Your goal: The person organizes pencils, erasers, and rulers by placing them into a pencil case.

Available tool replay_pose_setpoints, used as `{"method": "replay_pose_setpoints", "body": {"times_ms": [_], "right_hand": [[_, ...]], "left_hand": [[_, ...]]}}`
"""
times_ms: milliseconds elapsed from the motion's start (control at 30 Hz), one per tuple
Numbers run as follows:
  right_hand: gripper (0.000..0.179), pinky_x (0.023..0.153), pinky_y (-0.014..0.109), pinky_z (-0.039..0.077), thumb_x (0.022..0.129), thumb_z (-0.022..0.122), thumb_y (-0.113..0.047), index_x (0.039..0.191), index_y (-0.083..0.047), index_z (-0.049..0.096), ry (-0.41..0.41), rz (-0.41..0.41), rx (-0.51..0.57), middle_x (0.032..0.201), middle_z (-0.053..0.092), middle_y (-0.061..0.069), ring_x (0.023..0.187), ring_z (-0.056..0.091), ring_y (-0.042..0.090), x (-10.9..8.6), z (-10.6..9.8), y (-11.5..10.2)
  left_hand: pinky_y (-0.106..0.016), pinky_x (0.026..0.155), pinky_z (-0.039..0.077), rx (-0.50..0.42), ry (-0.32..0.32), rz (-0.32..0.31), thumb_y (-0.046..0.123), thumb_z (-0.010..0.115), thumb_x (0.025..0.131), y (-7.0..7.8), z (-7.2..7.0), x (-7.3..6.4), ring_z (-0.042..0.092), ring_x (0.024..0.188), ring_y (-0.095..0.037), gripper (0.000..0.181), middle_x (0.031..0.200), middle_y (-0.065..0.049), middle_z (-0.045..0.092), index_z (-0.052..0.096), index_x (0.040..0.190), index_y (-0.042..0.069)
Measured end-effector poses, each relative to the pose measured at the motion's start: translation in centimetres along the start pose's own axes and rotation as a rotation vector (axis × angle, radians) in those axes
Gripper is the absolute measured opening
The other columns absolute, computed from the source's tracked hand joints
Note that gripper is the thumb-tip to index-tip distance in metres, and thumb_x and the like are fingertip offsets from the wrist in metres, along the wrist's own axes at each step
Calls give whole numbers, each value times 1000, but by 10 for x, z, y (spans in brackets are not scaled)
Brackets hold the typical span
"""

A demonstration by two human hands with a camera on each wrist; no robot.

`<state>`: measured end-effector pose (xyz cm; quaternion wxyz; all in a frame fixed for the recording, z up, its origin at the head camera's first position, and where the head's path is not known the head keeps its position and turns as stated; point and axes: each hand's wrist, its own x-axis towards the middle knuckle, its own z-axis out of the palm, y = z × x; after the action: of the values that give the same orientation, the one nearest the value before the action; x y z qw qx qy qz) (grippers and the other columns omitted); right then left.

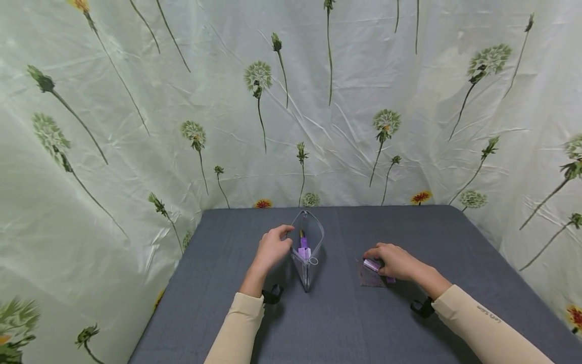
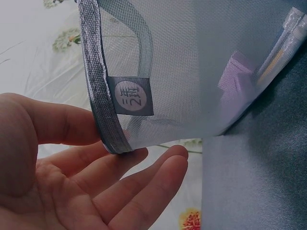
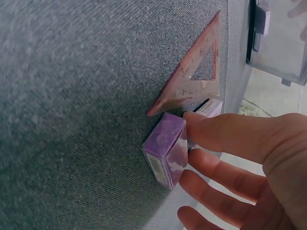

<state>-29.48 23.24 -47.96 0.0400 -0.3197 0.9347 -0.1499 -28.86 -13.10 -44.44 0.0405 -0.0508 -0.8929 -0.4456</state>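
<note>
A grey mesh zip pouch (image 1: 303,270) stands with its mouth spread, and purple items (image 1: 303,247) show inside it. My left hand (image 1: 274,246) pinches the pouch's rim (image 2: 103,81) near a small fabric label (image 2: 132,96), the other fingers loosely bent below. To the right, my right hand (image 1: 394,260) pinches a small lavender-and-white block (image 1: 372,265) between thumb and fingers; the thumb partly hides it in the right wrist view. A purple box (image 3: 165,146) lies right beside these fingers. Next to them, a clear reddish set square (image 3: 184,86) lies flat.
The grey cloth-covered table (image 1: 336,323) reaches back to a hanging white sheet (image 1: 218,101) printed with dandelions. A dark strap (image 1: 273,294) circles the left wrist, another strap (image 1: 423,307) the right.
</note>
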Motion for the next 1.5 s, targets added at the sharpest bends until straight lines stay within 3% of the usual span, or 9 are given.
{"method": "replay_pose_setpoints", "body": {"times_ms": [433,733,1000,1500], "right_hand": [[41,71,39,52,81,84,-12,120,-11,72,22,53,-40,101,62,1,90,63,20,0,4,3],[35,65,34,48,83,83,-31,110,-10,72,56,82,-102,95,60,-2,78,56,11,1,12,-2],[23,56,29,42,86,80,-33,91,-15,66,118,60,-190,85,54,-2,66,47,8,7,17,-4],[25,56,31,42,85,80,-34,92,-13,68,125,100,-185,85,56,-2,66,47,9,7,17,-5]], "left_hand": [[-27,43,24,-3,-4,-6,7,55,90,1,2,-2,20,43,-10,44,137,-13,61,68,131,15],[-27,43,24,-13,-12,-10,8,55,91,-3,3,-3,20,43,-10,44,138,-14,61,67,132,13],[-28,43,23,-5,-7,26,8,53,91,-4,0,-2,17,44,-11,43,137,-12,62,67,132,15],[-28,43,24,-5,-11,19,8,54,92,-3,3,1,19,44,-11,43,137,-11,62,66,133,14]]}}
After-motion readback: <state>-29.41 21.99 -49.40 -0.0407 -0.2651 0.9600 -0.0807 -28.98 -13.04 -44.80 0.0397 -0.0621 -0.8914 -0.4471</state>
